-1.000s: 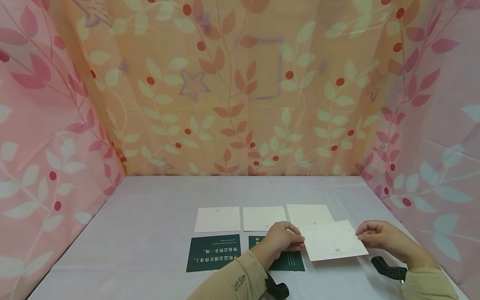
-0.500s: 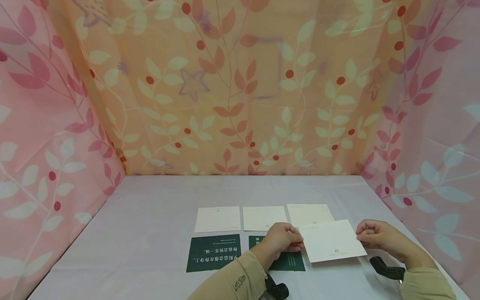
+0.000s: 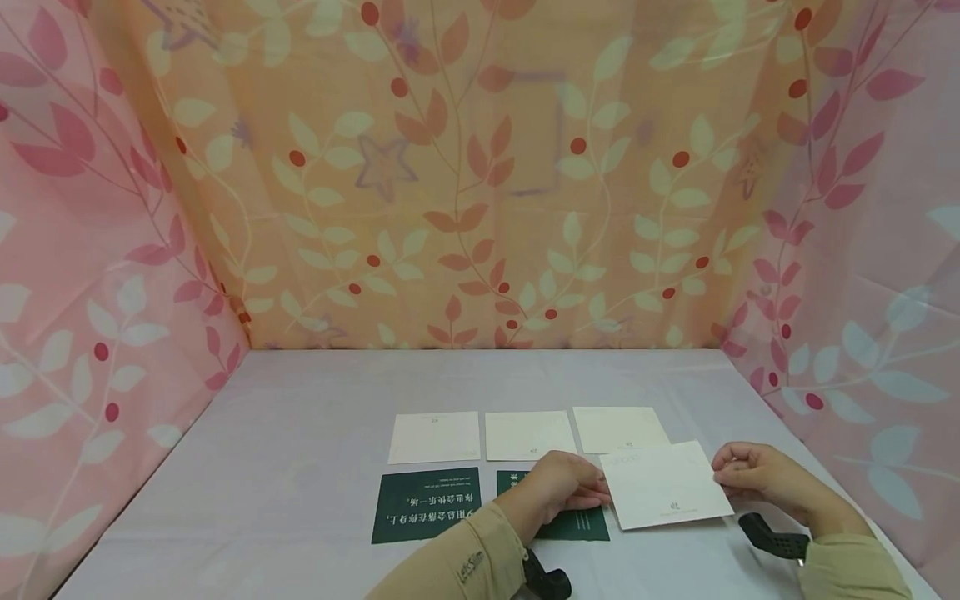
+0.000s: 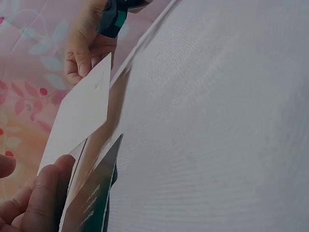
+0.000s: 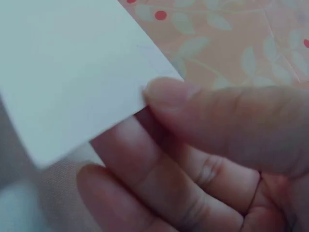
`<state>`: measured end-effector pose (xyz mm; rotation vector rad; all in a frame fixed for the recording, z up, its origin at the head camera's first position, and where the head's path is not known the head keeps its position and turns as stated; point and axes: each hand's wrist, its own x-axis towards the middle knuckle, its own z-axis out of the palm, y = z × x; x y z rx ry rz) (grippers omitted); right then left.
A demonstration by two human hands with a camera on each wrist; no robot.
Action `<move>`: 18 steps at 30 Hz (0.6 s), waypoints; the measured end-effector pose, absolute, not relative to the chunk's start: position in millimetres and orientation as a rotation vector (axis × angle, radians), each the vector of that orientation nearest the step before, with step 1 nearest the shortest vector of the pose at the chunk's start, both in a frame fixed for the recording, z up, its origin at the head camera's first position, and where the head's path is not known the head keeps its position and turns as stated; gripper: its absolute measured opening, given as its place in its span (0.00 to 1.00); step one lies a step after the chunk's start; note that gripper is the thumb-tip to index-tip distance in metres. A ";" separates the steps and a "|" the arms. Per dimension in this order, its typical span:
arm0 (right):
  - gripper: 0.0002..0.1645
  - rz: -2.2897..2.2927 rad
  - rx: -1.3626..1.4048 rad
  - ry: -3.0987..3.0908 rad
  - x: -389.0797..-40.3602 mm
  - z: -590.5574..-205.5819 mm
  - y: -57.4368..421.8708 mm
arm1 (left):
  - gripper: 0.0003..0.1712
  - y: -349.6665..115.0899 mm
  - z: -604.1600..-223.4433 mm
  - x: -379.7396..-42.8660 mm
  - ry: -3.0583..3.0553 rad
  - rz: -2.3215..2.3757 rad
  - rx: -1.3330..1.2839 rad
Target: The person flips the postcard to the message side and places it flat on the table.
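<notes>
A rectangular white paper card [image 3: 667, 486] tilts above the white cloth-covered table [image 3: 300, 417], its right edge pinched between thumb and fingers of the right hand [image 3: 772, 483]. At its left edge is the left hand [image 3: 557, 487], grip impossible to tell.

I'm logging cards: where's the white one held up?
In the head view, the held white card is right of centre, between the left hand and the right hand.

White card [image 3: 663, 483], small printed mark [image 3: 674, 506], held up, tilted.
</notes>
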<state>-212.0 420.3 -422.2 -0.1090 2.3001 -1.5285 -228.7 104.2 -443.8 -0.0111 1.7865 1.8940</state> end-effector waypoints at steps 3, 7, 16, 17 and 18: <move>0.14 -1.525 -0.084 2.282 -211.9 -424.1 419.0 | 0.05 104.0 -442.7 -228.1 1.784 1.886 -0.035; 0.14 -1.524 -0.090 2.263 -211.9 -426.0 417.2 | 0.06 103.4 -442.5 -227.3 1.786 1.878 -0.041; 0.15 -1.464 -0.059 2.286 -212.5 -426.4 414.2 | 0.08 101.0 -443.9 -226.2 1.788 1.873 -0.028; 0.15 -1.454 -0.052 2.290 -212.6 -426.8 414.2 | 0.08 100.6 -443.9 -226.2 1.787 1.872 -0.026; 0.15 -1.446 -0.045 2.292 -212.7 -427.1 414.1 | 0.09 100.2 -443.6 -226.2 1.786 1.869 -0.021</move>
